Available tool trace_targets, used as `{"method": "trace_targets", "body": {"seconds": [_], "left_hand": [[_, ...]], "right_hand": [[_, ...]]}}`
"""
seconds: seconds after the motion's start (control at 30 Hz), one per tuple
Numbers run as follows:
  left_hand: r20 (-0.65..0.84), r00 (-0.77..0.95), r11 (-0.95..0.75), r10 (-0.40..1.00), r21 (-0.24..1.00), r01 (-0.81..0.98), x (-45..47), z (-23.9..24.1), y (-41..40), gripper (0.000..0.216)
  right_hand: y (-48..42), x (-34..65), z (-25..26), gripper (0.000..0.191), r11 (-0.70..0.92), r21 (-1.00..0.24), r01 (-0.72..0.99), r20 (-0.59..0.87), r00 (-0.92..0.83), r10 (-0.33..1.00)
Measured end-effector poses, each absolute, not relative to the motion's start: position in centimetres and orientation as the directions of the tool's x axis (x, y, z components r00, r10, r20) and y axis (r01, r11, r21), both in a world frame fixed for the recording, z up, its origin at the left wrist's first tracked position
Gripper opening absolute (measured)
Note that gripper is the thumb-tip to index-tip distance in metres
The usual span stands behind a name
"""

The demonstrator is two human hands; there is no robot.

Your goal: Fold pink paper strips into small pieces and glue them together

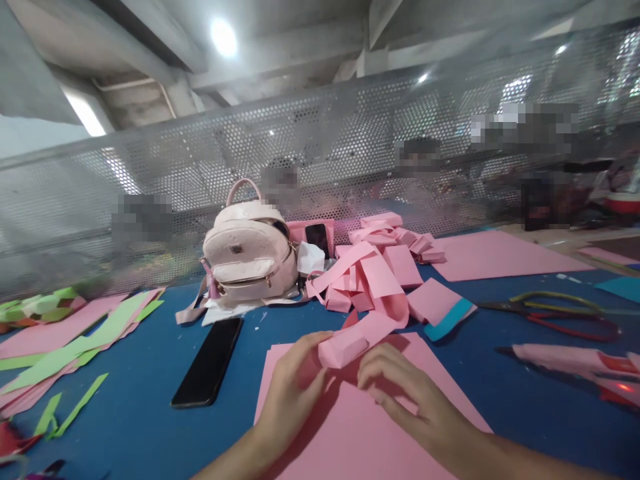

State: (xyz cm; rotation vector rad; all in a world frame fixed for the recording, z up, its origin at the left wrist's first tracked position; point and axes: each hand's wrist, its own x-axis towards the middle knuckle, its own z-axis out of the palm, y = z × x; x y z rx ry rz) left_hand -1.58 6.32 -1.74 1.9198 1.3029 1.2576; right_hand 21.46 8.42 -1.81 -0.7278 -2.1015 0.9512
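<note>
My left hand (303, 383) is closed on the near end of a folded pink paper strip (343, 348), thumb below and fingers behind it. The strip bends away toward a heap of pink paper strips and folded pieces (367, 273). My right hand (400, 387) is just right of the folded end, its fingers loosely curled and apart from the thumb; nothing shows in its grasp. Whether its fingertips touch the strip is hard to see. Beneath both hands lie large pink paper sheets (360, 433) on the blue table (230, 433).
Left of my hands lies a black phone (207, 363), with a pale pink backpack (247, 250) behind it. Scissors (550, 308) and a pink glue gun (575, 360) lie right. Green and pink paper strips (75, 353) cover the left side. A perforated metal screen (320, 140) stands behind.
</note>
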Motion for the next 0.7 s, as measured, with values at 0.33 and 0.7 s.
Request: {"method": "trace_targets", "body": {"seconds": [0.33, 0.7], "left_hand": [[0.525, 0.288, -0.598, 0.801, 0.688, 0.412, -1.8, -2.0, 5.7, 0.045], [0.776, 0.460, -0.748, 0.432, 0.024, 0.663, -2.2, -1.3, 5.0, 0.035]], "right_hand": [[10.3, 22.2, -2.2, 0.008, 0.826, -0.471, 0.311, 0.720, -0.405, 0.563], [9.7, 22.1, -1.7, 0.011, 0.875, -0.380, 0.300, 0.741, -0.468, 0.482]]}}
